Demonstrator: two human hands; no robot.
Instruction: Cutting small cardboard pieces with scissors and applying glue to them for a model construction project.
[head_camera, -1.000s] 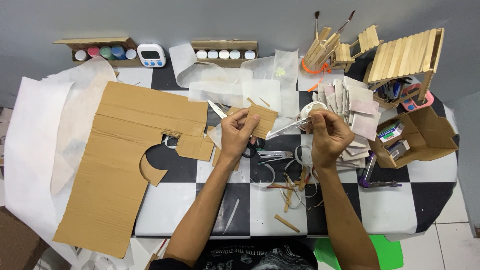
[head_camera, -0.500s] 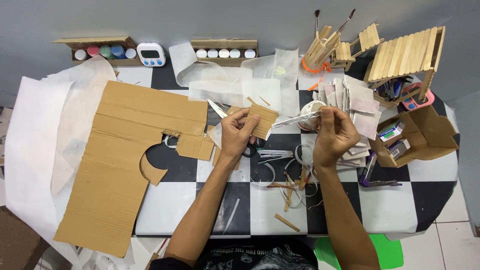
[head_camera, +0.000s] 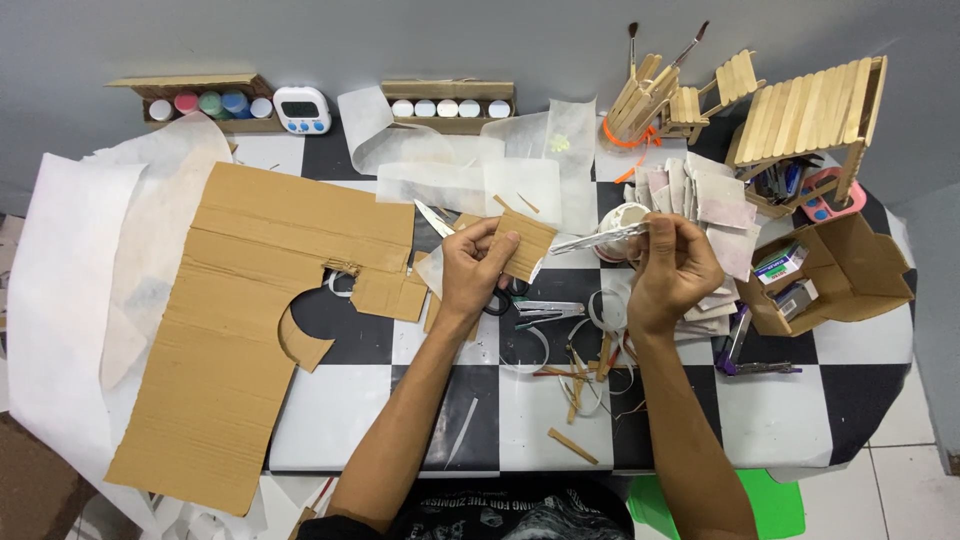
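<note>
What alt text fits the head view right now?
Seen from above, a person's left hand holds a small cardboard piece while the right hand holds a squeezed tube, over a cluttered checkered table.

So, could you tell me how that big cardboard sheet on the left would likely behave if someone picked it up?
The cardboard sheet looks corrugated, so probably fairly stiff and light. A crease line runs across its upper part, so it may fold there. The cut-out notch near its right edge could let that side sag.
</note>
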